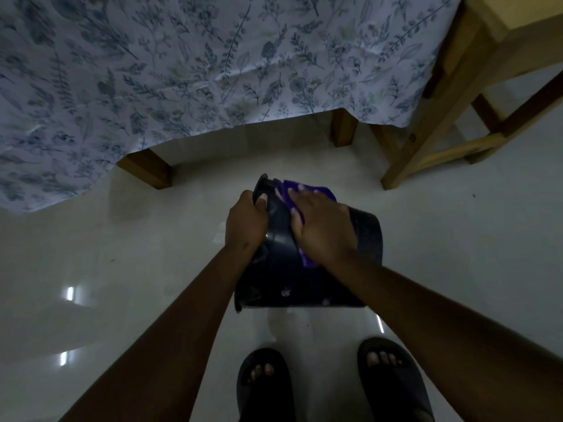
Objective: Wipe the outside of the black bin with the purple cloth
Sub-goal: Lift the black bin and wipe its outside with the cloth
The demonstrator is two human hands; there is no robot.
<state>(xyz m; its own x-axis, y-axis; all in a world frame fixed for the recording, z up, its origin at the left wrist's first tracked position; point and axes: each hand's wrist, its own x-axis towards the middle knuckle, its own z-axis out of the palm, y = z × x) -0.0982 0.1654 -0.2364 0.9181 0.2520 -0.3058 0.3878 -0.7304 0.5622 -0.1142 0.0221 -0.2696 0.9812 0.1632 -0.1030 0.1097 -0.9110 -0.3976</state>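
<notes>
While the person stands over it in dark sandals point(393, 379), the bin point(283, 281) is held up off the pale tiled floor point(137, 269), tipped on its side so that its mouth faces left and its base points right. It hangs between the two forearms, above the feet and in front of a bed draped with a leaf-print sheet point(182, 71).

The left hand point(245, 222) is clamped on the bin's rim: the fingers go over the edge and out of sight, and the thumb lies across the outer wall near the top. The right hand point(320, 226) lies flat and spread on the upper side of the bin, palm down, fingers apart, pressing the cloth point(307, 190) against the black plastic rather than gripping it. Purple shows beyond the fingertips at the far end, along the thumb side, and in a strip just below the heel of the hand near the wrist. The rest of the cloth is hidden under the palm.

The bin's wall is glossy, with a small glint near the left wrist and a few pale marks low on the side nearest the feet. A textured band shows at its right end, past the right hand.

Two wooden bed legs point(146, 169) stand on the floor behind the bin, well apart from it. A wooden frame point(426, 126) rises at the right. Light patches reflect off the tiles to the left.
</notes>
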